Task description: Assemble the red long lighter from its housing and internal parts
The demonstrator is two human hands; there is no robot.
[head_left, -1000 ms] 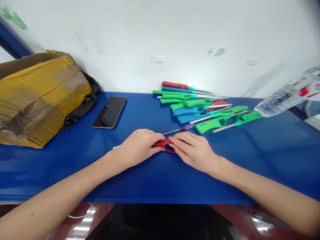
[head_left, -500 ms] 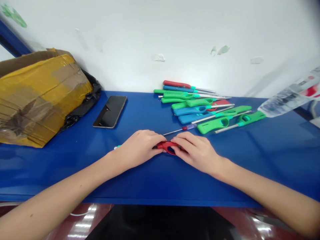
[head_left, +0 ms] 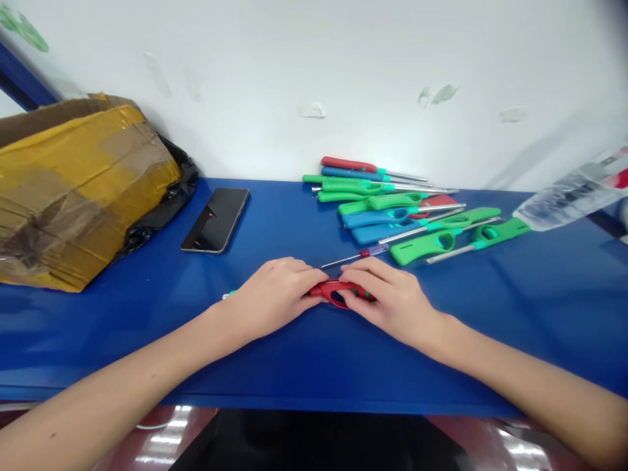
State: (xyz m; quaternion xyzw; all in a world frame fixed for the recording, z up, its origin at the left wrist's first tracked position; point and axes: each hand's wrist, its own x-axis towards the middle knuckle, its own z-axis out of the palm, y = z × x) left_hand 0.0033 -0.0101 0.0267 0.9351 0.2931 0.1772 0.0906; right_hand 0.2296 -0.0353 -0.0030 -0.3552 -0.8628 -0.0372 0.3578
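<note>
A red lighter handle (head_left: 337,292) with a trigger loop lies sideways between my two hands, low over the blue table. My left hand (head_left: 279,293) pinches its left end. On its right part, the fingers and thumb of my right hand (head_left: 387,294) are closed. A small teal and metal piece (head_left: 229,294) shows by my left wrist; whatever joins it to the handle is hidden under the hand. Just behind my hands lies a screwdriver (head_left: 366,253) with a red and clear purple handle, its shaft pointing left.
Several green, blue and red long-necked lighters (head_left: 422,246) are piled at the back right, near the white wall. A plastic bag (head_left: 564,199) is beside them. A phone (head_left: 216,220) and a taped cardboard box (head_left: 83,196) on black plastic stand left on the blue table (head_left: 294,366).
The camera view has shifted slightly. A little more of the red handle shows between my hands, and both hands keep their grip.
</note>
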